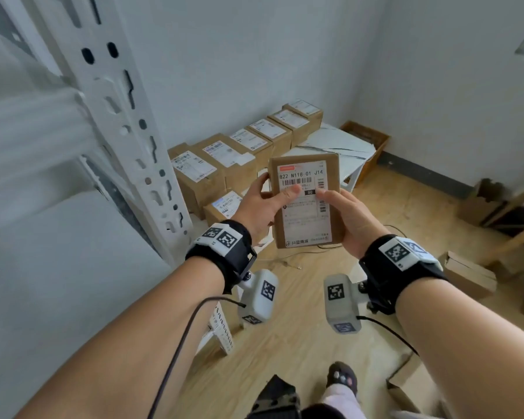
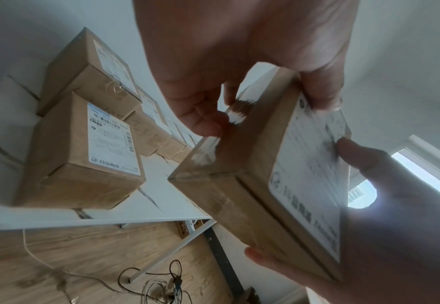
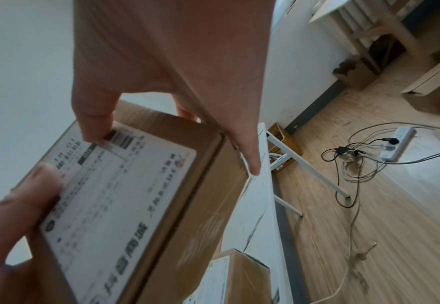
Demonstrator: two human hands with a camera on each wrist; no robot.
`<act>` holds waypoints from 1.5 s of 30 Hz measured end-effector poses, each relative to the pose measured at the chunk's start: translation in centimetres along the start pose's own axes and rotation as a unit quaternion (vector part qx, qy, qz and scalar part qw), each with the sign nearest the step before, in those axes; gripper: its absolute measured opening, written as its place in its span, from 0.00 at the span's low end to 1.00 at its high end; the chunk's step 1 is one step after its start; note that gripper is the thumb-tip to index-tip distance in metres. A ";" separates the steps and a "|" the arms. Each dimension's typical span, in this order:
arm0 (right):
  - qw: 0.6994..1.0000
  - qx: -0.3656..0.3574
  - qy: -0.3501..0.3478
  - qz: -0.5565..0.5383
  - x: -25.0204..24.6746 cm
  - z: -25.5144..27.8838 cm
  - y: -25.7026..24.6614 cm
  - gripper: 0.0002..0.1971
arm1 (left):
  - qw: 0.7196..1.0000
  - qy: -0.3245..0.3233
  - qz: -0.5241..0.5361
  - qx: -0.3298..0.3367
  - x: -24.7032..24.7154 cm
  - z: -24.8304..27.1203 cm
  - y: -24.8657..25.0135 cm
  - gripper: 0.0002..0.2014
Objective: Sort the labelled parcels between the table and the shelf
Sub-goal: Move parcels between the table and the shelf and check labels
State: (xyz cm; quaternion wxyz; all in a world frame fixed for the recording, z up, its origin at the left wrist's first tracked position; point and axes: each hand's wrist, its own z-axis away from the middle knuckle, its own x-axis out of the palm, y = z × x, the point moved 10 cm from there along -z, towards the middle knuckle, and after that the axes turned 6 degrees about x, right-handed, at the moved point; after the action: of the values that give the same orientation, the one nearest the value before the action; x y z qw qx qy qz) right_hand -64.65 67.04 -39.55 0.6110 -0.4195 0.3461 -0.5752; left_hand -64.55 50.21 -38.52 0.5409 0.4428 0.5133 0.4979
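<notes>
A flat brown parcel with a white label reading "822 N118-01 J14" is held up in front of me, above the floor. My left hand grips its left edge, thumb on the label, fingers behind. My right hand grips the right edge the same way. The left wrist view shows the parcel pinched between my left thumb and fingers. The right wrist view shows the parcel's label. A row of several labelled parcels stands on the white table. The shelf upright rises at the left.
A brown basket sits beyond the table's far end. Cardboard boxes lie on the wooden floor at the right. A power strip and tangled cables lie on the floor beside the table legs. My feet show at the bottom edge.
</notes>
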 end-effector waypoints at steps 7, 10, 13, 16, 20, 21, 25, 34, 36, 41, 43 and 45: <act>0.993 0.033 -0.075 0.089 0.2 -10.2 -1.8 0.19 | 0.995 0.060 -0.064 -0.053 -1.4 -6.8 -2.2 0.43; 0.982 0.046 -0.119 0.139 0.6 -15.2 -3.0 0.26 | 0.989 0.097 -0.059 -0.094 -2.0 -10.0 -3.7 0.33; 0.970 0.060 -0.156 0.176 1.3 -19.6 -3.3 0.29 | 0.980 0.129 -0.076 -0.131 -2.6 -12.5 -5.4 0.27; 0.959 0.081 -0.171 0.209 1.7 -23.4 -2.4 0.37 | 0.966 0.171 -0.086 -0.176 -3.8 -13.7 -7.6 0.36; 0.946 0.123 -0.192 0.229 2.9 -26.7 -0.1 0.51 | 0.940 0.183 -0.178 -0.225 -5.7 -14.7 -10.0 0.28; 0.944 0.134 -0.195 0.230 3.2 -27.3 0.6 0.54 | 0.933 0.180 -0.210 -0.230 -6.1 -15.0 -10.0 0.26; 0.931 0.173 -0.209 0.242 4.4 -28.7 2.8 0.56 | 0.902 0.178 -0.314 -0.236 -7.3 -16.1 -10.4 0.38; 0.906 0.226 -0.223 0.281 5.2 -30.7 6.3 0.43 | 0.855 0.163 -0.428 -0.244 -7.3 -16.4 -12.1 0.43; 0.903 0.230 -0.215 0.292 5.2 -30.7 6.5 0.38 | 0.863 0.160 -0.417 -0.238 -7.2 -16.4 -12.6 0.41; 0.908 0.238 -0.199 0.283 5.2 -30.6 7.0 0.21 | 0.871 0.169 -0.405 -0.221 -7.4 -16.4 -12.8 0.38; 0.914 0.231 -0.187 0.276 5.2 -30.7 7.2 0.18 | 0.873 0.166 -0.404 -0.218 -7.4 -16.5 -12.9 0.38; 0.918 0.212 -0.175 0.288 5.2 -30.8 6.8 0.17 | 0.873 0.158 -0.408 -0.215 -7.4 -16.6 -12.8 0.38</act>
State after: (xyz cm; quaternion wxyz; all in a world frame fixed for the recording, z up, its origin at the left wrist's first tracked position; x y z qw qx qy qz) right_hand -89.17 58.24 -58.04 0.8753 -0.2565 0.2098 -0.3521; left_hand -79.84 40.93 -51.74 0.6893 -0.0182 0.6074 0.3945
